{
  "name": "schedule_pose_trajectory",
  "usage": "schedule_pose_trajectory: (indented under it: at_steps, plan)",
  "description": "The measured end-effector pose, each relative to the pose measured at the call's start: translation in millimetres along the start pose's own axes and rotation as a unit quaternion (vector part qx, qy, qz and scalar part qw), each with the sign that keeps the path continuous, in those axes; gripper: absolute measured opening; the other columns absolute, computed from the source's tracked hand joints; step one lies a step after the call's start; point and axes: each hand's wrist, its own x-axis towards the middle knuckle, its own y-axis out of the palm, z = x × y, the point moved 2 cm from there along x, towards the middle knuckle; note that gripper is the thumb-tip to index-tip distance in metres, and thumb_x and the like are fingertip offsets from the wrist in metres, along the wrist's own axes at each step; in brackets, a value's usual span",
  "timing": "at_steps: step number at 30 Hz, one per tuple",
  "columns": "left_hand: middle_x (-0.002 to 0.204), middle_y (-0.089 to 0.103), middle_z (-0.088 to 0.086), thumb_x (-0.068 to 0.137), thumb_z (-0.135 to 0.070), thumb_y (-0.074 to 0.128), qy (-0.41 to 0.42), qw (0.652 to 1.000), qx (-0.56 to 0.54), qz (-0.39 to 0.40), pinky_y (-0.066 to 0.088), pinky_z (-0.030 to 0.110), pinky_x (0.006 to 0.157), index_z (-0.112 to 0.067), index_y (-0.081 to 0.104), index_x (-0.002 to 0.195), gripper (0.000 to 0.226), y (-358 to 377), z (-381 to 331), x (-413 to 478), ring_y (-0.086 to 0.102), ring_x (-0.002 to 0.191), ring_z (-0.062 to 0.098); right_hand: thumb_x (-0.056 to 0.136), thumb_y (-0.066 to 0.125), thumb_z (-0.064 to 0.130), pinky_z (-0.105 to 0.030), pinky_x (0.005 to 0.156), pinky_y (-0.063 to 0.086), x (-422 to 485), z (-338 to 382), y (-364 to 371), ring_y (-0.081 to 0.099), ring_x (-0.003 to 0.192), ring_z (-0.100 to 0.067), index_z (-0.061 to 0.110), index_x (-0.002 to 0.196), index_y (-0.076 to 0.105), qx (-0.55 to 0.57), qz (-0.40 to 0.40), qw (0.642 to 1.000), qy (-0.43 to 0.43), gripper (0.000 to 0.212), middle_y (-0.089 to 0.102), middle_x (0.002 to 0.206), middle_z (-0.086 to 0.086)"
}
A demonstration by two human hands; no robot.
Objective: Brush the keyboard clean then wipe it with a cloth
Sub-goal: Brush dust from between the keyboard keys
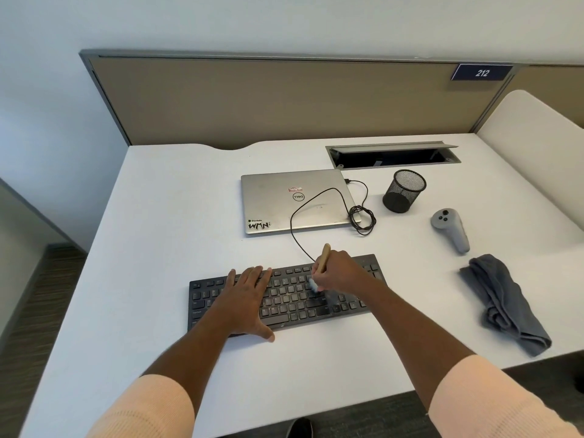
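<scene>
Keyboard (286,306): left hand (248,295) flat; right hand (339,273) holds brush (324,257), apparently touching.

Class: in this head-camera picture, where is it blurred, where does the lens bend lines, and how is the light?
Head view: brush bristles smear over the keyboard; the wide lens splays the partition and desk edges; light is soft and even, shadows faint beside the left hand.

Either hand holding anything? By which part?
Right hand grips the brush around the lower part of its wooden handle, just above the bristles. Left hand holds nothing; it lies flat on the keyboard.
</scene>
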Motion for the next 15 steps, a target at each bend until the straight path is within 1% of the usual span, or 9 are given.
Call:
schedule_pose_trajectory:
  at_steps: [2,5,8,9,10,11,13,14,15]
  plan:
    - [0.167,-0.004,0.01,0.06,-0.086,0.065,0.0,1.0,-0.002,0.0,-0.001,0.057,0.122,-0.017,-0.018,0.157,0.145,0.9,0.4,0.6,-0.003,0.154,0.026,0.082,0.061,0.011,-0.018,0.055,0.046,0.4,-1.0,1.5,0.065,0.065,-0.01,0.019,0.078,0.07,-0.036,0.034,0.999,-0.004,0.012,0.068,0.072,0.004]
    - [0.167,-0.003,0.01,0.06,-0.087,0.065,0.001,1.0,0.002,0.0,0.0,0.058,0.122,-0.016,-0.017,0.157,0.145,0.8,0.6,0.4,-0.002,0.154,0.026,0.082,0.063,0.01,-0.015,0.057,0.04,1.4,1.9,-2.3,0.063,0.07,-0.009,0.016,0.08,0.072,-0.051,0.009,0.998,-0.03,0.011,0.07,0.077,0.003]
    - [0.167,-0.003,0.01,0.06,-0.087,0.065,0.002,1.0,0.003,-0.001,0.001,0.058,0.122,-0.016,-0.016,0.157,0.145,0.1,0.1,0.5,-0.001,0.154,0.026,0.08,0.07,0.008,-0.007,0.059,0.041,0.4,2.1,-1.6,0.062,0.071,0.003,0.015,0.08,0.077,-0.036,0.013,0.998,-0.056,0.009,0.071,0.079,0.01]
    - [0.167,-0.003,0.01,0.06,-0.087,0.065,0.002,1.0,0.002,-0.001,0.001,0.058,0.122,-0.016,-0.016,0.157,0.145,0.0,0.1,0.5,-0.001,0.154,0.026,0.08,0.072,0.009,-0.009,0.063,0.045,1.4,0.0,0.1,0.063,0.071,0.004,0.014,0.079,0.077,-0.051,0.022,0.997,-0.059,0.007,0.071,0.079,0.009]
    - [0.167,-0.003,0.01,0.06,-0.086,0.065,0.002,1.0,0.001,-0.001,0.001,0.058,0.122,-0.016,-0.016,0.157,0.145,-0.1,0.1,0.4,-0.001,0.154,0.026,0.08,0.072,0.011,-0.016,0.067,0.05,2.4,-1.9,0.4,0.063,0.073,0.0,0.012,0.079,0.076,-0.08,0.023,0.995,-0.063,0.004,0.071,0.081,0.006]
    - [0.167,-0.003,0.01,0.06,-0.086,0.066,0.002,1.0,-0.001,-0.001,0.001,0.058,0.122,-0.016,-0.016,0.157,0.145,-0.1,0.1,0.5,-0.002,0.154,0.026,0.082,0.07,0.013,-0.023,0.071,0.052,3.7,-4.2,0.2,0.064,0.077,-0.008,0.012,0.08,0.073,-0.11,0.021,0.992,-0.063,0.004,0.071,0.083,0.002]
    - [0.167,-0.003,0.01,0.06,-0.086,0.066,0.002,1.0,-0.001,-0.003,0.001,0.058,0.122,-0.016,-0.016,0.157,0.144,0.3,0.5,-0.3,-0.001,0.154,0.026,0.082,0.064,0.016,-0.029,0.075,0.054,3.1,-3.5,-4.7,0.065,0.083,-0.018,0.013,0.081,0.068,-0.144,0.0,0.988,-0.05,0.006,0.07,0.086,-0.002]
    - [0.167,-0.002,0.01,0.06,-0.086,0.066,0.002,1.0,0.0,-0.004,0.001,0.058,0.122,-0.016,-0.015,0.157,0.144,0.5,0.5,-0.5,-0.001,0.154,0.026,0.081,0.063,0.016,-0.028,0.075,0.054,3.1,-2.9,-6.5,0.065,0.083,-0.016,0.014,0.081,0.07,-0.136,-0.01,0.989,-0.048,0.007,0.072,0.087,-0.001]
    - [0.167,-0.002,0.01,0.06,-0.086,0.066,0.002,1.0,0.0,-0.005,0.001,0.057,0.122,-0.016,-0.015,0.157,0.144,0.8,0.7,-0.6,-0.001,0.154,0.026,0.081,0.065,0.015,-0.02,0.071,0.052,2.3,-1.6,-7.5,0.065,0.081,-0.01,0.015,0.08,0.073,-0.111,-0.012,0.993,-0.047,0.008,0.074,0.086,0.002]
